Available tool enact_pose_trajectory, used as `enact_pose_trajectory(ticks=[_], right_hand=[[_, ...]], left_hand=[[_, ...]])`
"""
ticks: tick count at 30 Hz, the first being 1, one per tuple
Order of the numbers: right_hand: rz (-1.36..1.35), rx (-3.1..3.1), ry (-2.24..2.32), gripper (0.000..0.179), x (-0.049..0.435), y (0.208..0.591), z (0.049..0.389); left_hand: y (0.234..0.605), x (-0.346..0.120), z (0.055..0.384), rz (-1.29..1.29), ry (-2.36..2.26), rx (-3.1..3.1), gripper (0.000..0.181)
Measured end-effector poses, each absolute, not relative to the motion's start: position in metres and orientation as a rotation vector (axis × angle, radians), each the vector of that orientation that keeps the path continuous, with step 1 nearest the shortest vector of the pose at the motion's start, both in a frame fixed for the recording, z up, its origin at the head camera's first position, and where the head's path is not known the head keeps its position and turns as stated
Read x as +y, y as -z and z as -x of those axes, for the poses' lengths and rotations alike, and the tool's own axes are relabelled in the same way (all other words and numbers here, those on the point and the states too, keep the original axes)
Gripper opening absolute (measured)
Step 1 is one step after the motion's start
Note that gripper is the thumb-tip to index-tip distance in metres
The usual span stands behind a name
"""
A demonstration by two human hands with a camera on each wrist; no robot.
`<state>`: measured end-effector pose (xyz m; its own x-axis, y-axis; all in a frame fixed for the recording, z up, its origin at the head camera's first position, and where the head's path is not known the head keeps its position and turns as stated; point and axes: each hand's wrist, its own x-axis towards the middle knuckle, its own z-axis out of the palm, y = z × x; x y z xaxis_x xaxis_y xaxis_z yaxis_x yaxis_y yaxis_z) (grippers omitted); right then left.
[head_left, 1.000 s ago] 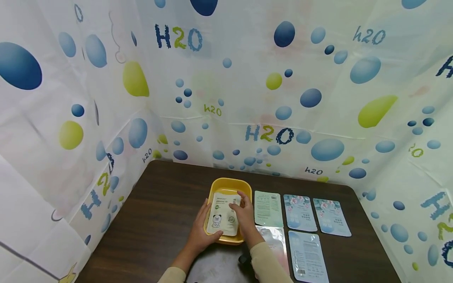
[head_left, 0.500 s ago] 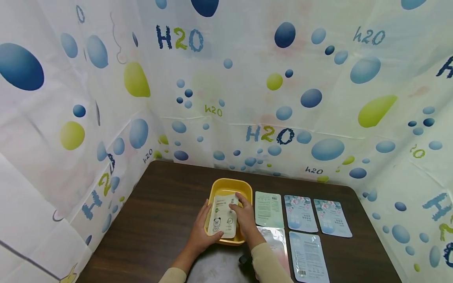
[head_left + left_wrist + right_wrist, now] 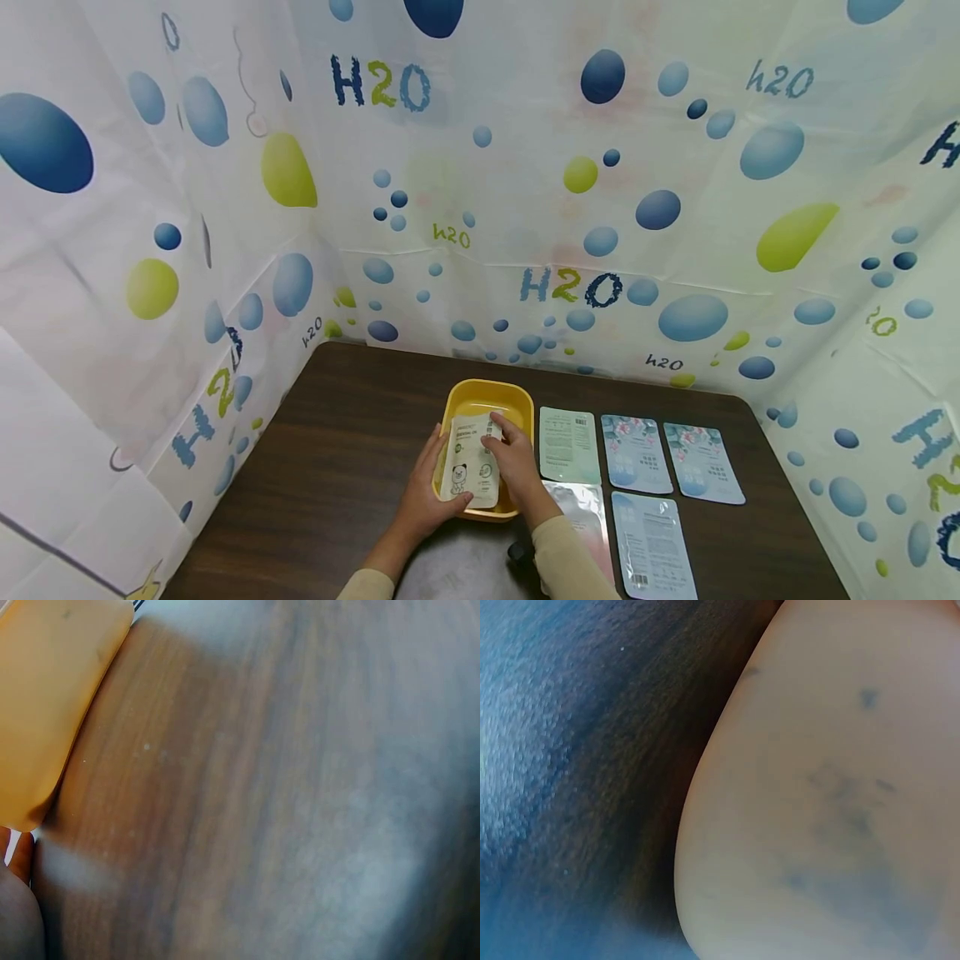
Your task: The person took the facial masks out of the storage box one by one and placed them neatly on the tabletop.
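Note:
In the head view a cream packet [image 3: 467, 462] printed with a bear lies in a shallow yellow tray [image 3: 517, 400], set nearer its front left. My left hand [image 3: 426, 492] is at the packet's left side, thumb over the lower left corner and fingers stretched along the left edge by the tray rim. The right hand [image 3: 517, 467] pinches the packet's upper right edge from above. In the left wrist view the outer wall of the tray [image 3: 60, 705] shows, with fingertips [image 3: 22, 856] below its corner. A blurred pale surface fills much of the right wrist view.
Right of the tray lie a green sachet [image 3: 570, 446], two blue flowered sachets [image 3: 636, 454], a blue text-covered sachet [image 3: 652, 546] and a silvery pink sachet [image 3: 588, 512] partly under the right sleeve. A small black object [image 3: 519, 552] sits beside that sleeve. The brown table [image 3: 337, 433] meets a patterned curtain.
The packet has slid slightly left and toward the front of the tray, with the right hand moving along with it. The left hand stays in place.

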<state>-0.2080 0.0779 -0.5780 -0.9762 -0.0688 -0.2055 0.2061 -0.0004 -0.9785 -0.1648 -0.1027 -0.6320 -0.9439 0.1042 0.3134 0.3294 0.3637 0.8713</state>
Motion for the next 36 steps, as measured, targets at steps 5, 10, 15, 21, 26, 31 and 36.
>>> enact_pose_trajectory(ticks=[5, 10, 15, 21, 26, 31, 36], right_hand=[[-0.131, 2.072, 2.103, 0.059, 0.079, 0.578, 0.207], [-0.141, 2.056, 2.148, 0.058, 0.080, 0.578, 0.206], [-0.151, 2.012, 2.199, 0.058, 0.081, 0.577, 0.208], [-0.159, 1.986, 2.228, 0.056, 0.083, 0.574, 0.208], [-0.184, 2.000, 2.245, 0.053, 0.087, 0.567, 0.208], [-0.190, 2.047, 2.258, 0.050, 0.092, 0.557, 0.209], [-0.206, 2.090, 2.251, 0.048, 0.099, 0.553, 0.210]], left_hand=[[0.632, -0.102, 0.165, 0.411, 1.597, -2.401, 0.103], [0.633, -0.102, 0.165, 0.409, 1.586, -2.399, 0.103], [0.633, -0.102, 0.165, 0.404, 1.581, -2.404, 0.103], [0.633, -0.101, 0.165, 0.389, 1.588, -2.411, 0.103], [0.634, -0.102, 0.165, 0.369, 1.597, -2.435, 0.103], [0.633, -0.101, 0.165, 0.363, 1.597, -2.424, 0.104], [0.632, -0.101, 0.164, 0.359, 1.587, -2.417, 0.104]])
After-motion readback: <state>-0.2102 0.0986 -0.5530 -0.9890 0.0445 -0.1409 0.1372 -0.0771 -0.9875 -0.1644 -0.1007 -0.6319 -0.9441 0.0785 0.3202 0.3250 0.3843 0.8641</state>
